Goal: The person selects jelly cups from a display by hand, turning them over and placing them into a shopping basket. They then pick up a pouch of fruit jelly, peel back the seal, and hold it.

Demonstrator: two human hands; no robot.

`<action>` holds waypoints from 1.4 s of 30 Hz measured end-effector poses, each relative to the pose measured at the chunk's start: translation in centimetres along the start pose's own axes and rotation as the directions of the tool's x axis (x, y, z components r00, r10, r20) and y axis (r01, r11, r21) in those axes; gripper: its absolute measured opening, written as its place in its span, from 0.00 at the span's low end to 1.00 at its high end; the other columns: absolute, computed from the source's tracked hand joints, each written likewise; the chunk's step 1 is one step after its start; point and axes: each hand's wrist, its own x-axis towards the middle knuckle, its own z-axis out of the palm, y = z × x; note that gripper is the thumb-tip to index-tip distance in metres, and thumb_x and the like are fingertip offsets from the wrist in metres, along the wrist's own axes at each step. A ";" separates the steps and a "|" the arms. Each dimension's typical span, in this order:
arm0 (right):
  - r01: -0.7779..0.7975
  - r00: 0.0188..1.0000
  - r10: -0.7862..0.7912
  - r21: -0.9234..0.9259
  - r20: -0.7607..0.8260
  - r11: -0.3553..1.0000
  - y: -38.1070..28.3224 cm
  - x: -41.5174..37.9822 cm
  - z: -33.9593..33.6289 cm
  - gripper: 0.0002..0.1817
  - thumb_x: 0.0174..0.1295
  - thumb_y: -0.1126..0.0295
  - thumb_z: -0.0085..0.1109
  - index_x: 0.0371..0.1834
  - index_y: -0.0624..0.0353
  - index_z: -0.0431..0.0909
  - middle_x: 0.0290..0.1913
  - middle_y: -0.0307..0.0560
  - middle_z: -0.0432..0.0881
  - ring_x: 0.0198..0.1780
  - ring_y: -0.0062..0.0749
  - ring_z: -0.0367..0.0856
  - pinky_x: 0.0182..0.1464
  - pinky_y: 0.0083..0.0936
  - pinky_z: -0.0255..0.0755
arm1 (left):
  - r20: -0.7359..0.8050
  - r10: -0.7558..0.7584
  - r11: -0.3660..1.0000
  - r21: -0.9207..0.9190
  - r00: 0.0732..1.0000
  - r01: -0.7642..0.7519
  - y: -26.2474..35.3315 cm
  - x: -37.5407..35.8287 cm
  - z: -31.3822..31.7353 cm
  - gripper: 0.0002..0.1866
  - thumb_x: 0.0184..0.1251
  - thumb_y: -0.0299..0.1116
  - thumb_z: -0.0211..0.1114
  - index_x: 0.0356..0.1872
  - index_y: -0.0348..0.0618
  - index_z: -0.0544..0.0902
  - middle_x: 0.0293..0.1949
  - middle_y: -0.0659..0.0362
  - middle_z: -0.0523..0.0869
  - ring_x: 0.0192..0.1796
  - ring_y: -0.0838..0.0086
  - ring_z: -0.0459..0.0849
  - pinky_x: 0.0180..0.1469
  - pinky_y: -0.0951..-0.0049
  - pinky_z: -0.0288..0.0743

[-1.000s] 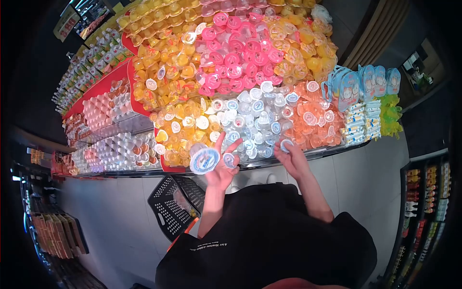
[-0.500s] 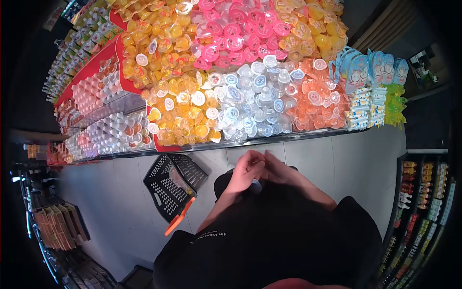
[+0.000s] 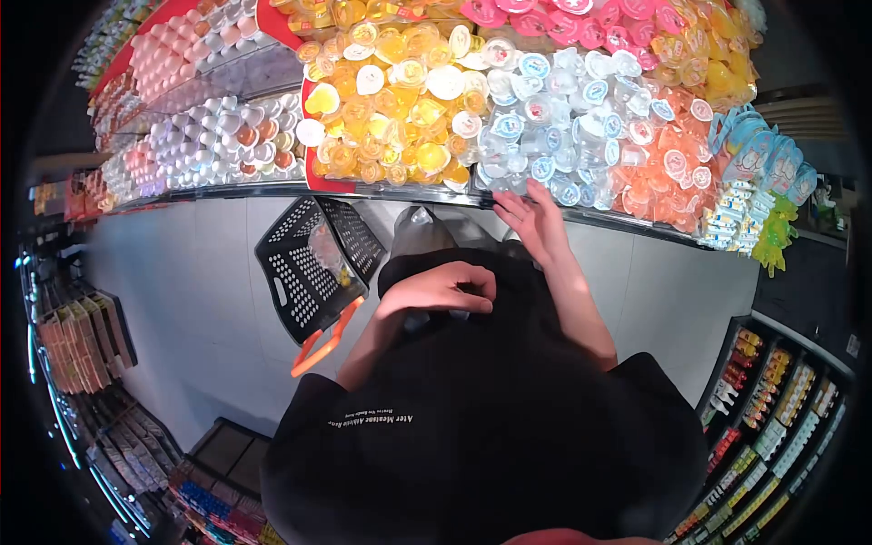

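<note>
Now the right hand (image 3: 540, 229), spread and seemingly free for handling, had moved out beside the clear cups (image 3: 556, 125); the left hand (image 3: 443, 286) curled, its contents unclear.

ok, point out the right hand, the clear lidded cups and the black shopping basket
Right hand (image 3: 541, 227), head view: middle of the hand.
Clear lidded cups (image 3: 559, 118), head view: middle of the pile.
Black shopping basket (image 3: 296, 265), head view: perforated side wall.
</note>
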 end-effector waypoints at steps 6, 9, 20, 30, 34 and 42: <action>0.403 0.868 -0.490 -0.464 -0.080 0.789 4.7 2.0 -0.3 0.21 0.76 0.70 0.56 0.64 0.57 0.59 0.38 0.50 0.82 0.44 0.45 0.89 0.58 0.40 0.81 | -0.101 0.105 0.974 0.210 0.989 -0.082 -1.9 -5.5 -4.1 0.13 0.67 0.36 0.72 0.34 0.39 0.78 0.34 0.64 0.79 0.40 0.80 0.78 0.42 0.75 0.73; 0.482 0.778 -0.609 -0.476 -0.153 0.735 6.3 2.5 -0.5 0.20 0.76 0.69 0.57 0.63 0.58 0.58 0.36 0.48 0.82 0.41 0.42 0.89 0.52 0.37 0.83 | -0.081 -0.085 0.996 -0.047 0.993 0.082 -3.5 -7.4 -5.7 0.11 0.71 0.35 0.70 0.34 0.39 0.80 0.33 0.66 0.79 0.36 0.86 0.78 0.34 0.80 0.74; 0.107 0.905 -0.216 -0.296 -0.366 0.949 19.0 7.5 -6.5 0.06 0.69 0.75 0.53 0.46 0.54 0.73 0.31 0.38 0.79 0.28 0.21 0.78 0.30 0.23 0.79 | -0.023 0.056 0.977 0.207 0.998 -0.050 -4.9 -12.9 -11.2 0.15 0.73 0.39 0.68 0.29 0.40 0.79 0.25 0.65 0.79 0.29 0.85 0.75 0.33 0.77 0.70; 0.066 0.902 -0.158 -0.232 -0.401 0.970 23.7 6.1 -8.9 0.07 0.75 0.71 0.55 0.51 0.57 0.76 0.37 0.43 0.83 0.35 0.26 0.82 0.45 0.30 0.85 | -0.318 0.119 0.854 0.517 0.940 0.067 -4.7 -17.8 -11.5 0.17 0.68 0.46 0.71 0.32 0.42 0.80 0.32 0.59 0.85 0.33 0.70 0.83 0.38 0.70 0.76; 0.030 0.869 -0.166 -0.284 -0.466 0.958 22.9 3.9 -9.6 0.07 0.74 0.72 0.55 0.51 0.59 0.76 0.39 0.46 0.82 0.37 0.28 0.83 0.45 0.31 0.85 | -0.673 0.022 0.963 -0.185 0.739 -0.197 -6.4 -21.6 -10.4 0.12 0.66 0.39 0.72 0.36 0.40 0.83 0.37 0.60 0.86 0.39 0.72 0.85 0.46 0.71 0.77; -0.303 0.892 -0.037 -0.656 -0.451 0.692 16.5 -0.2 -8.1 0.10 0.73 0.71 0.55 0.53 0.62 0.75 0.39 0.46 0.82 0.35 0.27 0.82 0.42 0.26 0.84 | -0.765 0.187 0.918 -0.087 0.616 -0.387 -8.1 -25.1 -2.0 0.09 0.60 0.23 0.64 0.42 0.39 0.81 0.57 0.50 0.78 0.55 0.68 0.82 0.62 0.66 0.75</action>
